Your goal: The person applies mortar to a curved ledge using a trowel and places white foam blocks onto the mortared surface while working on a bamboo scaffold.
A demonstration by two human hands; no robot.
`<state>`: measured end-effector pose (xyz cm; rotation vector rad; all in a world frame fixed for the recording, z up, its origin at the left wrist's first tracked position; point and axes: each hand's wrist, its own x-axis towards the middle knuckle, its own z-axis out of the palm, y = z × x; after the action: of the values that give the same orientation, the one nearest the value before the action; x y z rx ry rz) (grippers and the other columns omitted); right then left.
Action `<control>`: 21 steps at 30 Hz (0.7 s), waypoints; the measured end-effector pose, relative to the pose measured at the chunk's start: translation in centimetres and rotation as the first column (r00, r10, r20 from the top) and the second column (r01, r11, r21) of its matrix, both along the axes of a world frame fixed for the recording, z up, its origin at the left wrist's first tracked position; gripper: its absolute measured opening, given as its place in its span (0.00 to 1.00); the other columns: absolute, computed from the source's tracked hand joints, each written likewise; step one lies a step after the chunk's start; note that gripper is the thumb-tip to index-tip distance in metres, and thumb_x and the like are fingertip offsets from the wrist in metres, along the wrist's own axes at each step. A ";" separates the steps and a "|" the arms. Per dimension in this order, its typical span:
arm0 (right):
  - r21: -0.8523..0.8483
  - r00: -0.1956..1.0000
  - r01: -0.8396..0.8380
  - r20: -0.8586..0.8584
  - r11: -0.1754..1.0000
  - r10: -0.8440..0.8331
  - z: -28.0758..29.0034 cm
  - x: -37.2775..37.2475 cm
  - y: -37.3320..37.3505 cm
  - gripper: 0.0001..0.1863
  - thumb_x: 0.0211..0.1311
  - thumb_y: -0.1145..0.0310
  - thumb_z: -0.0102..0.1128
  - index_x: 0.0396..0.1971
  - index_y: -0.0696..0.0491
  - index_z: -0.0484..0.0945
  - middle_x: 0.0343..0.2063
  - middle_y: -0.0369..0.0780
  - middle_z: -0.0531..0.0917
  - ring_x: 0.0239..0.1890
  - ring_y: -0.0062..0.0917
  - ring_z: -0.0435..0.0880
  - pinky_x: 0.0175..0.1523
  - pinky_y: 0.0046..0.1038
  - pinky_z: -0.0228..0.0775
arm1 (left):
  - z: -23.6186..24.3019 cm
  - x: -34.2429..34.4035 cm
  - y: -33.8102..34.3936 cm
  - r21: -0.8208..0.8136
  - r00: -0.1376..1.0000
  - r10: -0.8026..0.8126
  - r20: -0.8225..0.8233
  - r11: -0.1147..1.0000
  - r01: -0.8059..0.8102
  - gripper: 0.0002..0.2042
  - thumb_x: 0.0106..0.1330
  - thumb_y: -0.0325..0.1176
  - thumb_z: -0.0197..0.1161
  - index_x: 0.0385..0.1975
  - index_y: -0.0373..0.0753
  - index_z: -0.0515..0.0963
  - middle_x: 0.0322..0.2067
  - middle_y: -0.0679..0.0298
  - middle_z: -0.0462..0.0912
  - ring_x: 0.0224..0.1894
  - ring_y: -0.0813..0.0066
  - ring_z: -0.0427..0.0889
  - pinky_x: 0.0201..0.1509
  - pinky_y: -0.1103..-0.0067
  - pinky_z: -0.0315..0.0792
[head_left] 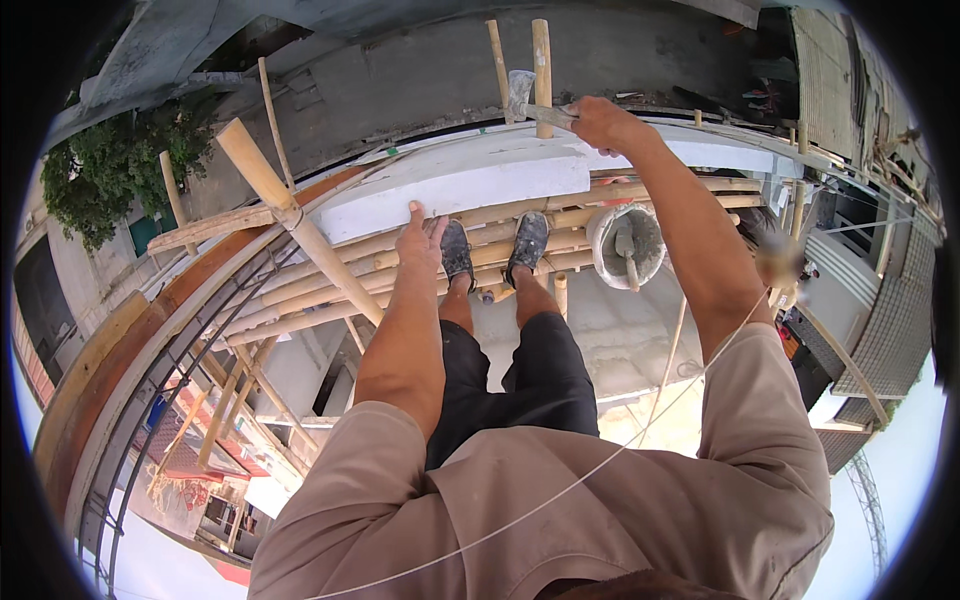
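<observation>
My right hand (pixel 612 128) is closed round the handle of a hammer (pixel 519 95) with a broad, grey, worn head. It is held above the far side of a row of pale blocks, its head pointing left. My left hand (pixel 420 238) rests against the near face of a long white block (pixel 455 190), fingers apart and holding nothing. That block lies lengthwise along the wall top. Beyond its right end the row continues with another white block (pixel 715 152), partly covered by my right forearm.
I stand on a scaffold of bamboo poles (pixel 490 255). A mortar-stained bucket (pixel 603 250) with a trowel (pixel 627 250) inside stands right of my feet. An upright bamboo pole (pixel 330 255) rises left of my hand. A thin line (pixel 560 487) crosses my body. The ground lies far below.
</observation>
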<state>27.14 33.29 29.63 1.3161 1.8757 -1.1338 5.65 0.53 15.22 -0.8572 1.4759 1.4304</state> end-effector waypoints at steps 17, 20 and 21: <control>-0.417 -0.080 0.907 -0.300 0.055 -0.950 0.9 15.0 -14.6 0.11 0.72 0.70 0.53 0.50 0.55 0.70 0.25 0.41 0.79 0.20 0.25 0.78 0.21 0.29 0.72 | -0.1 -0.4 0.6 0.026 1.000 -0.021 -0.009 0.999 0.022 0.30 0.72 0.42 0.67 0.63 0.26 0.65 0.59 0.43 0.72 0.64 0.45 0.74 0.69 0.54 0.76; -0.375 -0.174 0.926 -0.346 -0.035 -0.922 1.3 14.2 -16.2 0.07 0.72 0.70 0.52 0.45 0.53 0.70 0.24 0.40 0.77 0.18 0.23 0.76 0.20 0.29 0.71 | -0.5 0.2 1.0 0.058 0.999 -0.033 -0.011 0.998 0.034 0.32 0.70 0.41 0.69 0.62 0.24 0.64 0.61 0.41 0.70 0.67 0.43 0.70 0.69 0.53 0.76; -0.360 -0.104 0.933 -0.283 0.005 -0.953 1.2 13.6 -17.0 0.07 0.71 0.70 0.52 0.46 0.53 0.70 0.24 0.39 0.77 0.18 0.23 0.76 0.20 0.29 0.71 | -0.7 -0.1 1.0 0.059 0.999 -0.036 -0.012 0.998 0.036 0.32 0.70 0.41 0.69 0.62 0.24 0.64 0.61 0.41 0.70 0.67 0.43 0.70 0.69 0.53 0.75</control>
<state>40.73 16.28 30.86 2.7321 0.6869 -2.3501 5.60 1.49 14.54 -0.7843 1.4430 1.4468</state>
